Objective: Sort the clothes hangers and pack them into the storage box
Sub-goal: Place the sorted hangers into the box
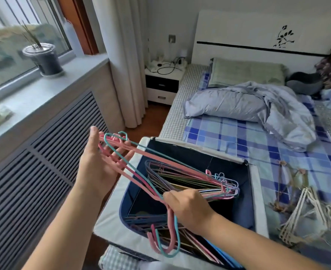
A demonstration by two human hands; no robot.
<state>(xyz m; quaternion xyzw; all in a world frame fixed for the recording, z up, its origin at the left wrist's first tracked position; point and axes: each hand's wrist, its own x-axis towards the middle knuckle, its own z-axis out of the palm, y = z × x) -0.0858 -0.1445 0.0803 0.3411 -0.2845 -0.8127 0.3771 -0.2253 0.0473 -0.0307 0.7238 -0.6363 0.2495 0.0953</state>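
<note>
My right hand [188, 208] grips a bunch of pink and teal hangers [141, 168] near their hooks, above the open storage box [258, 195]. My left hand [100, 168], fingers spread open, props the bunch's far end. More hangers lie inside the box; pale ones [305, 217] rest on the bed [248, 137].

Potted plant [43, 57] on windowsill [49, 88]; nightstand [163, 84] beside bed [238, 137].

Soft daylight enters from the window [24, 41] at upper left; shadows faint. Wide-angle bending at edges; lower right blurred.
</note>
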